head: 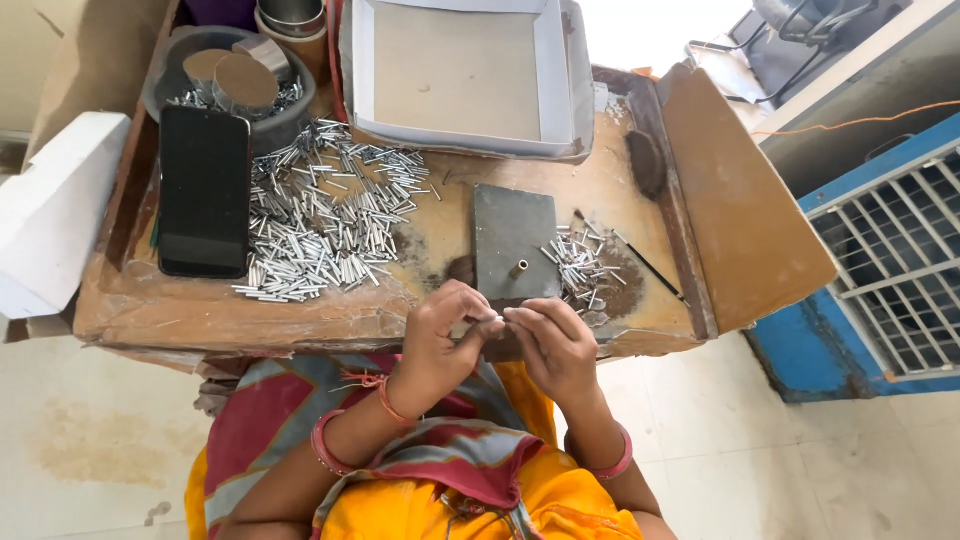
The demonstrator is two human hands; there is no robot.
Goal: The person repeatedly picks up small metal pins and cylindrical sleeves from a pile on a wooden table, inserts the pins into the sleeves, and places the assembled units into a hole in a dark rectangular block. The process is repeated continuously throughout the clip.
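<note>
My left hand [440, 335] and my right hand [553, 345] meet at the near edge of a low wooden work board [300, 315]. Their fingertips pinch a small silver metal tube [497, 318] between them. Just beyond the hands lies a dark metal block [512, 235] with a short brass post [520, 268] standing on it. A big heap of silver tubes [325, 215] lies to the left of the block. A smaller pile of tubes [580, 265] lies to its right.
A black phone [204, 190] lies on the board's left side. Behind it stands a grey bowl [165, 70] with tubes and round lids. A shallow white cardboard tray [460, 70] sits at the back. A thin dark stick [650, 268] lies right; a blue cooler [880, 270] stands beside.
</note>
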